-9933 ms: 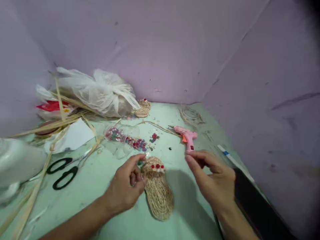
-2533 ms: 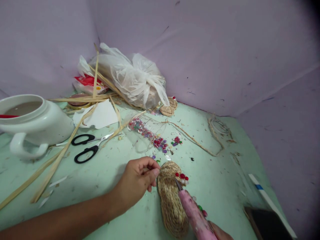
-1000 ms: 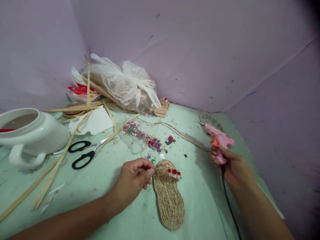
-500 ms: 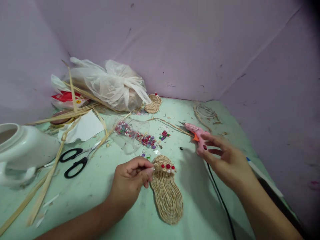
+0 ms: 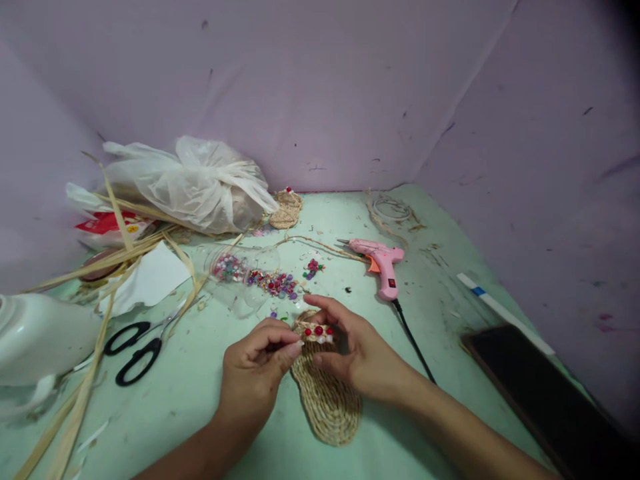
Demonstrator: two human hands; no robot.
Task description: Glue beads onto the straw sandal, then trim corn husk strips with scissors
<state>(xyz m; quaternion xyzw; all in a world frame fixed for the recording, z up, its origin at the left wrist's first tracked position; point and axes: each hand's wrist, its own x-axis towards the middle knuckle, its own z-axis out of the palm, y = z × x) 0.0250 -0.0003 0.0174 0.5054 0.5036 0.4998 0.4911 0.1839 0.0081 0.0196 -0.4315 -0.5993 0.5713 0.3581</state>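
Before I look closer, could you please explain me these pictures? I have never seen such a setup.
There is no machine: one person works bare-handed. Every picture comes from one camera worn on the head, looking forward and down. The left hand seems to pinch a small white piece beside the woven slipper; the right hand curves around its beaded strap, though I cannot tell if it touches. On the green table also lie a pink glue gun, loose beads, scissors and a tied plastic bag.
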